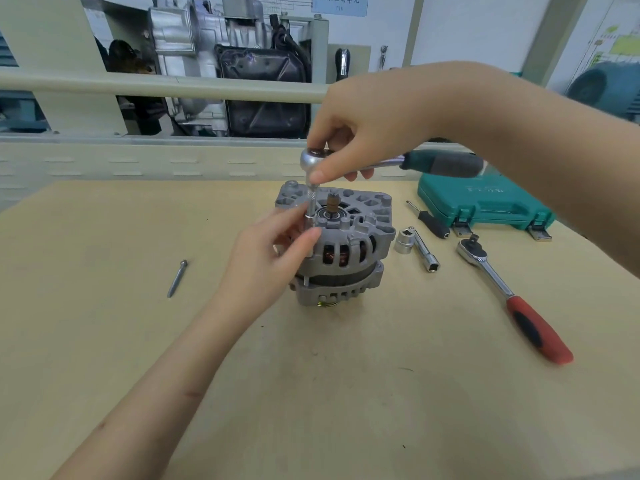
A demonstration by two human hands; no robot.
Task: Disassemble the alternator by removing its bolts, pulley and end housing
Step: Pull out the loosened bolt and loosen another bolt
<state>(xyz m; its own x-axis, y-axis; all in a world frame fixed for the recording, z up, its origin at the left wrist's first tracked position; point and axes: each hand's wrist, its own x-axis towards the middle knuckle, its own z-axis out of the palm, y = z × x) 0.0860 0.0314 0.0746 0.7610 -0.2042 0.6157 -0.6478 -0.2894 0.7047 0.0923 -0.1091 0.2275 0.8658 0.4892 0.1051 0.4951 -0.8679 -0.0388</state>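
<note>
- Presently, head view: the alternator [341, 244] stands upright on the wooden bench [104, 341], pulley end down, slotted end housing facing up, with the shaft stub exposed at the top centre
- Left hand [273, 258]: thumb and fingers curled round the socket extension [310, 202] and the rim of the housing, steadying both
- Right hand [360, 133]: fingers pinch the head of the green-handled ratchet [440, 162], which sits on the extension over a through bolt
- One removed bolt [176, 278] lies well apart on the left; a red-handled ratchet [512, 296], a loose socket [404, 241], another extension and a green tool case [485, 199] lie on the right
- Handling judgement: cast metal body, rigid and likely heavy, stable on its base; copper windings visible through the slots should not be gripped or prodded
- Take hold on the outer housing ribs; keep the extension square to the bolt to avoid slipping
</note>
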